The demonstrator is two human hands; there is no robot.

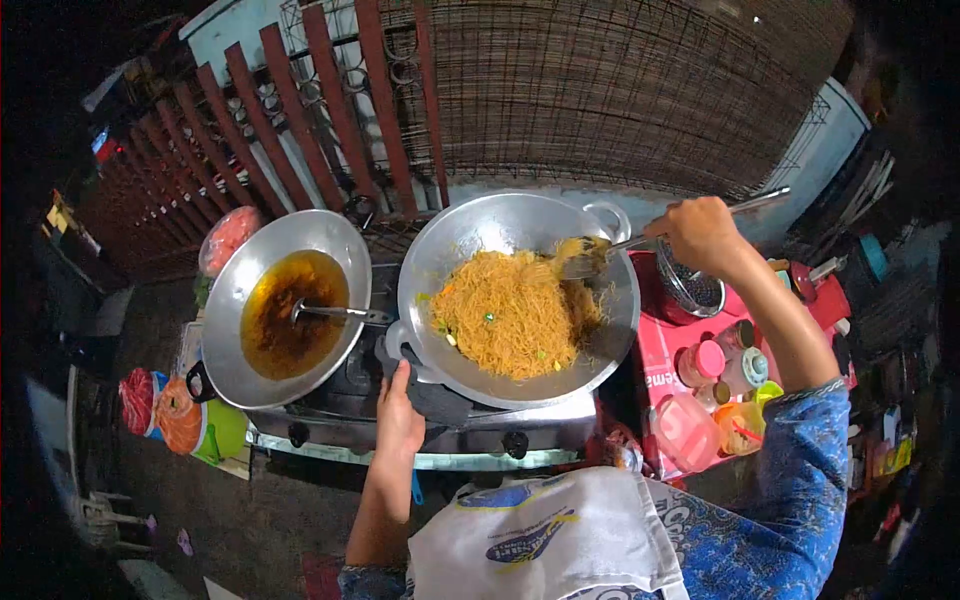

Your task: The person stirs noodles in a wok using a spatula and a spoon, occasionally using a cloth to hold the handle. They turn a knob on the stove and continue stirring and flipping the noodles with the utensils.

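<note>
Stirring noodles (510, 315) in the wok (470, 235)!
L hand (398, 420) fingers grip handle (393, 342) w/ dark cloth (445, 405); R hand (700, 235) fingers closed round spatula (585, 262), blade in noodles.

noodle wok (500, 225) right of oil wok (300, 235), on stove (520, 425)

**Gold in the Silver Wok**

And here's the colour: golden-yellow noodles (515, 315), flecked with green and a dot of orange, piled in a bright silver wok (480, 225). The spatula (620, 245) shows the same silver metal. Next door, a second wok (300, 235), silver too, carries amber-brown oil (280, 320). Behind, dark red fence slats (300, 110) and a brown woven blind (600, 90) (fine horizontal weave). On the right, a pink stand (655, 345) with a pink-lidded jar (710, 358). Down low, a blue patterned sleeve (800, 470) and a white apron (545, 530) printed blue and yellow.
</note>
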